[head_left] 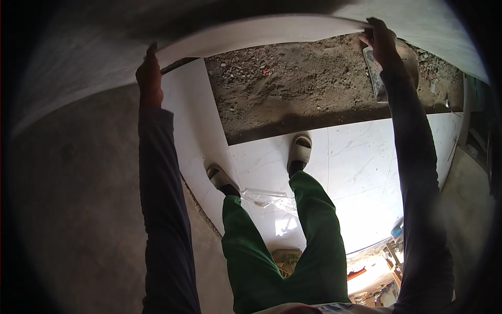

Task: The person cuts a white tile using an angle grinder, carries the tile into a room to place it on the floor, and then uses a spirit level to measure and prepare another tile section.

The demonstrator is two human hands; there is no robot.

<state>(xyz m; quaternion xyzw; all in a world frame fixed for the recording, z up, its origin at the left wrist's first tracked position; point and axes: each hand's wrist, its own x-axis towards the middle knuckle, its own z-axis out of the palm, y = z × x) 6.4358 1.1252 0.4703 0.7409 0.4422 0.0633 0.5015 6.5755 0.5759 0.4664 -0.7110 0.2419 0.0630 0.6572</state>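
Both my arms reach forward to the wall, gripping a long pale slab, apparently a floor tile (251,35), by its two ends. My left hand (150,79) is closed on its left end, thumb up. At the right end, my right hand (383,43) is closed around the other edge. The tile is seen at a steep angle, close to the wall and over the far side of a strip of bare, rubble-strewn earth (293,83). Beside my right wrist, a flat metal-edged piece (375,78) and a brown rounded container (408,63) rest on that earth.
White marbled tiles (361,157) cover the floor around my slippered feet. A clear plastic wrapper (266,198) lies between my legs. Grey walls (83,183) rise on the left. A small spoon-like tool (448,104) lies right; several wood pieces (393,261) are behind me.
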